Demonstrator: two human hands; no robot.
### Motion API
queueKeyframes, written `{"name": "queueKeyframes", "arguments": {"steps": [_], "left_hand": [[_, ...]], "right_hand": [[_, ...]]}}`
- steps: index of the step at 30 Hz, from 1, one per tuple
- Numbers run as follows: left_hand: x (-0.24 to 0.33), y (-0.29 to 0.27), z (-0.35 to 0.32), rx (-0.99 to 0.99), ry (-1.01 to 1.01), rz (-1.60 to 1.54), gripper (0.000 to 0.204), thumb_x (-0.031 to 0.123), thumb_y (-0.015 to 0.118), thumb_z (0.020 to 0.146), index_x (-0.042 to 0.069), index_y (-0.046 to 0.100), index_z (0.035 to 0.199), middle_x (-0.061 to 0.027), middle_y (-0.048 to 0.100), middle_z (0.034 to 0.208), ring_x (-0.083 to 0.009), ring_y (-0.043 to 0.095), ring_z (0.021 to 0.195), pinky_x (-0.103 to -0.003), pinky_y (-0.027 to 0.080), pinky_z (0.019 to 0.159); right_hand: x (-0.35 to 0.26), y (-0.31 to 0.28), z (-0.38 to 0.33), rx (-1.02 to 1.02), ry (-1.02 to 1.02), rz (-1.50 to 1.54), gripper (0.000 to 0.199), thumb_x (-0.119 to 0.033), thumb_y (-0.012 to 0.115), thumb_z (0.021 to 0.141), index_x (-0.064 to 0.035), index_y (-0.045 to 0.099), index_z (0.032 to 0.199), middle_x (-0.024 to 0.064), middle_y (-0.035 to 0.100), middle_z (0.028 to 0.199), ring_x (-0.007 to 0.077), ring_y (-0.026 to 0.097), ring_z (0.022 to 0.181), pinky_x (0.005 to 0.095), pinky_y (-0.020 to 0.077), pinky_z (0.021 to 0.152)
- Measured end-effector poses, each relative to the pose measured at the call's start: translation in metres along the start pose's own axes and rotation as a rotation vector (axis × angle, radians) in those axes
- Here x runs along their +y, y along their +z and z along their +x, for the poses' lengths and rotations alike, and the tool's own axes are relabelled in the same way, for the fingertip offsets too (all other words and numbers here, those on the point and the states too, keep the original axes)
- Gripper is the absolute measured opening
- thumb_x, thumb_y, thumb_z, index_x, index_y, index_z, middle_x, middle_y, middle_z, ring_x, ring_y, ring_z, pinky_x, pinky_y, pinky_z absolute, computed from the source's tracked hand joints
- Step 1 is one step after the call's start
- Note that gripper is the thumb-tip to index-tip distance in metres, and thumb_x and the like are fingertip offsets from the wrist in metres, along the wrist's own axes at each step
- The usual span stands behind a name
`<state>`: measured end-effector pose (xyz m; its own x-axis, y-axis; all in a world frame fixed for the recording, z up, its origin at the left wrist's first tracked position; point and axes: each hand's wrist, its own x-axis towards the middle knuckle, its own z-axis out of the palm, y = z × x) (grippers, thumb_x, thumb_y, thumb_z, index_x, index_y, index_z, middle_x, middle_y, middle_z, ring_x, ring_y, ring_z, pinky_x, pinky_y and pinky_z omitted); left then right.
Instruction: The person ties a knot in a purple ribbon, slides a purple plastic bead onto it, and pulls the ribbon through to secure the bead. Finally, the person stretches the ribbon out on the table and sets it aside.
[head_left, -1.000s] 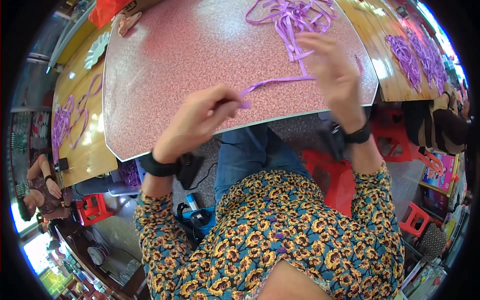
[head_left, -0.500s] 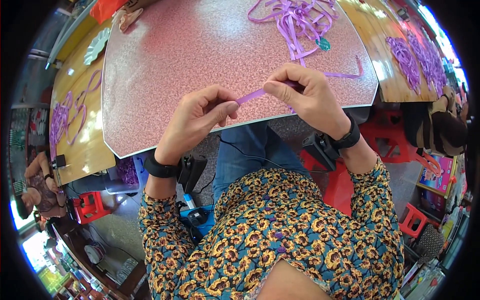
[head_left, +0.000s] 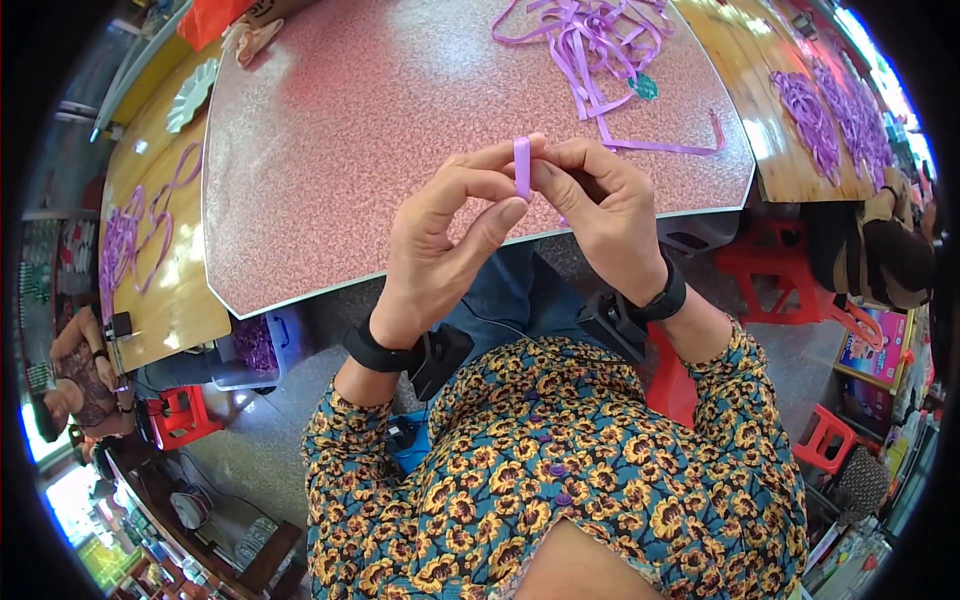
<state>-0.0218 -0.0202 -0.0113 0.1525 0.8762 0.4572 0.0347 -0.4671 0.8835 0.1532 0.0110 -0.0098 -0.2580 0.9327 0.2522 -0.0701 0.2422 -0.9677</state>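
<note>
With left hand [head_left: 440, 230] and right hand [head_left: 612, 215] we are pinching a folded purple ribbon [head_left: 522, 168] above the worktop [head_left: 330, 170], by its near edge; for neatness, we should be keeping the layers level.

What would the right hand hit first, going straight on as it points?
The flat, glossy purple ribbon loop, which the right hand appears to touch; then probably the left hand, though depth is unclear.

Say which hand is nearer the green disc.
Right. The right hand is on the near side of the green disc, slightly left of it; the left hand is farther off, well to its left.
</note>
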Motion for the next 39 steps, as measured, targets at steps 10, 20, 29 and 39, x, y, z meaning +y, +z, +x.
{"name": "queueKeyframes", "arguments": {"steps": [10,20,29,39], "left_hand": [[0.006,-0.003,0.008,-0.238,0.352,0.914,0.017,0.009,0.066,0.073,0.007,0.060,0.089,-0.0102,0.056,0.108,-0.0303,0.056,0.104,-0.043,0.046,0.088],[-0.006,-0.002,0.001,0.009,0.369,0.774,0.017,0.002,0.068,0.076,0.006,0.062,0.091,-0.0117,0.056,0.110,-0.0291,0.058,0.100,-0.040,0.048,0.085],[-0.011,0.003,-0.005,0.087,-0.292,-0.016,0.010,0.009,0.063,0.093,0.001,0.060,0.098,-0.0044,0.058,0.090,-0.0108,0.059,0.082,-0.027,0.048,0.073],[-0.012,0.007,-0.001,0.109,-0.305,-0.025,0.013,0.012,0.061,0.095,0.000,0.059,0.096,-0.0022,0.058,0.085,-0.0084,0.057,0.081,-0.024,0.048,0.075]], "right_hand": [[-0.011,-0.022,0.019,-0.336,0.441,0.084,0.023,-0.025,0.066,0.094,-0.0026,0.067,0.090,-0.0064,0.059,0.077,-0.0009,0.049,0.067,0.0163,0.0361,0.054],[0.000,-0.012,0.012,-0.161,0.207,0.038,0.017,-0.018,0.066,0.094,-0.0028,0.066,0.102,-0.0055,0.060,0.078,-0.0011,0.047,0.063,0.0161,0.0364,0.053],[0.006,-0.012,0.011,-0.229,-0.031,-0.054,0.015,-0.013,0.057,0.099,-0.0028,0.063,0.107,-0.0035,0.060,0.084,0.0021,0.047,0.070,0.0186,0.0397,0.060],[-0.004,-0.016,0.008,-0.240,0.101,-0.083,0.015,-0.003,0.063,0.092,0.0035,0.065,0.106,0.0046,0.069,0.096,0.0072,0.061,0.087,0.0217,0.0499,0.076]]}}
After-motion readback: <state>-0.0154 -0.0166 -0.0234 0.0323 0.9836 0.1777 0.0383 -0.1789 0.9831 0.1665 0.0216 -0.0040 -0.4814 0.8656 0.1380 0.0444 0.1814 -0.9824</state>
